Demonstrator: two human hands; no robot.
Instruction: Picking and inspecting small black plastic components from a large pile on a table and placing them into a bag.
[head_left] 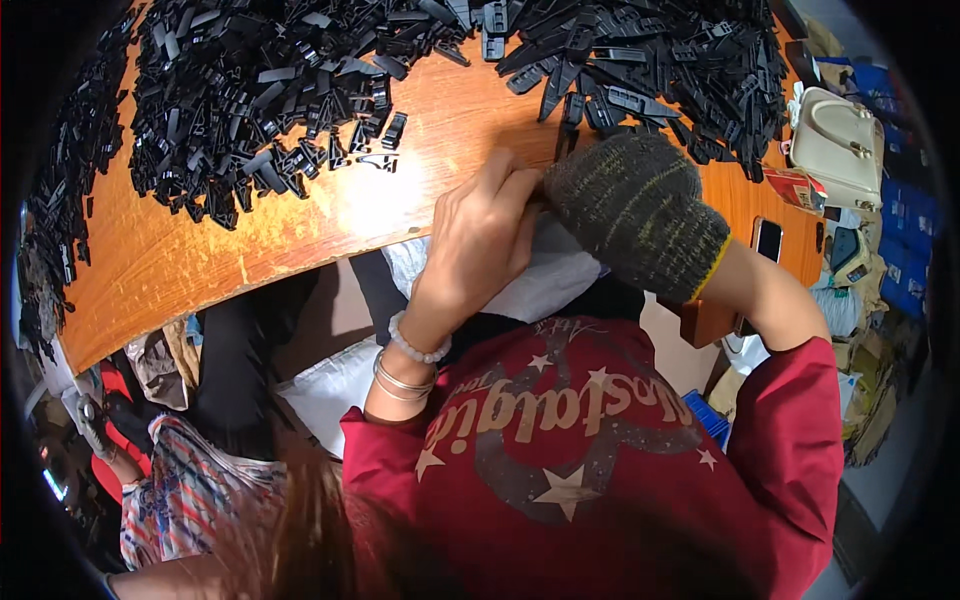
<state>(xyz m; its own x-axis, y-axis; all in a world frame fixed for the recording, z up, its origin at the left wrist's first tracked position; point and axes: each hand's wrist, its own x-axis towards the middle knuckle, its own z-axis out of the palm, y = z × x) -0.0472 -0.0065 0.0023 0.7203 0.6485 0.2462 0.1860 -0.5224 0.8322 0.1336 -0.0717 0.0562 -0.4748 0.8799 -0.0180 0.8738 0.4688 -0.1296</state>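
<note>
My left hand (475,235), bare with a bead bracelet and metal bangles at the wrist, is closed with its fingertips pinched together. Against it, my right hand (640,210) in a dark grey knitted glove with a yellow cuff curls inward, its fingers mostly hidden. Both meet just over the table's near edge. A slim black plastic piece (566,143) sticks up where the fingers meet; most of what they grip is covered. Long black plastic clip parts (640,75) are heaped beyond my right hand. Smaller black clip pieces (265,100) form a wide pile to the left.
The wooden table (200,275) has a worn, curved-looking edge. A phone (768,240), a red packet (797,188) and a cream handbag (836,135) lie at the right. White sacking (340,390) is under the table. Another person's patterned clothing (195,490) shows at the lower left.
</note>
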